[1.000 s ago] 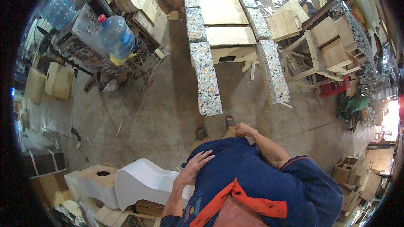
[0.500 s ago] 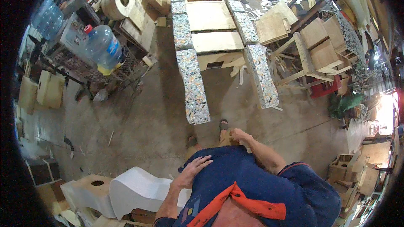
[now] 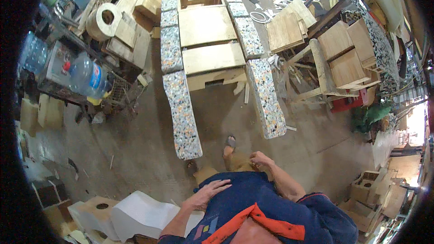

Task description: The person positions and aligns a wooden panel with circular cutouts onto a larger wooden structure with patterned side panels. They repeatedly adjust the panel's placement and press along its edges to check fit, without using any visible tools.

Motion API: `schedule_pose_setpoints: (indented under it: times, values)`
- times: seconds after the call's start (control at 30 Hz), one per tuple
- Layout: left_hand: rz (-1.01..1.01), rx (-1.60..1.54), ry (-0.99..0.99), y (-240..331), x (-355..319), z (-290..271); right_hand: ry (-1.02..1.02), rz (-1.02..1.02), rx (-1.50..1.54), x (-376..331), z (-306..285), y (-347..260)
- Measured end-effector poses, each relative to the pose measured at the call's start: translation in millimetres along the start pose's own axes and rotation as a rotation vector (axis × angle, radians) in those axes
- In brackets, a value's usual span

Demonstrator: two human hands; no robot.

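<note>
Shirt [image 3: 271, 208]: dark navy, orange-red collar band. Shorts [image 3: 212, 171]: tan. Foam strips [image 3: 183, 113] along the frame: multicolour speckle, grey-white base with blue, black and orange flecks. Wooden panels [image 3: 205, 25]: pale tan plywood. Floor [image 3: 135, 144]: grey-brown concrete, stained. Water bottle [image 3: 88, 77]: clear blue, red cap, blue-red label. Foam block [image 3: 144, 214] lower left: plain white. Box [image 3: 348, 104] under the stool frames: red. Cloth [image 3: 373, 117] at right: green.

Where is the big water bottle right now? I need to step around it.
In the head view the big water bottle lies on its side on a wire rack at the person's left, left of the long speckled foam strip and below the cardboard roll.
</note>
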State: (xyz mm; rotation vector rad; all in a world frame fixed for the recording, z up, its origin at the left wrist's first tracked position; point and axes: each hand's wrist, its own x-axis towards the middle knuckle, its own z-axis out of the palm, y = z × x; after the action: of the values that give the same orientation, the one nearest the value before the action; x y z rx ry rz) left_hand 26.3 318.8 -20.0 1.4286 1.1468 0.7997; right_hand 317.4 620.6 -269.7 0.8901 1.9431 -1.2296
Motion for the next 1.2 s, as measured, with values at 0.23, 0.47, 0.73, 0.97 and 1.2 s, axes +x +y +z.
schedule_pose_setpoints:
  times: [0.23, 0.47, 0.73, 0.97, 1.2]
  values:
    - [-0.161, 0.036, 0.061, 28, 82, -27, -0.005, 0.302, 0.362, -10, -120, 45]
    - [-0.470, -0.218, 0.080, 6, 117, -133, -0.059, 0.332, 0.517, 59, -156, 61]
    - [-0.738, 0.049, 0.751, -77, 228, -346, -0.028, 0.345, 0.603, 134, -245, -2]
    - [-0.782, 0.055, 0.639, -288, 418, -548, 0.380, 0.297, 0.448, 219, -385, -61]
    - [-0.648, 0.404, 0.795, -487, 602, -740, 0.857, 0.150, 0.357, 403, -583, -109]
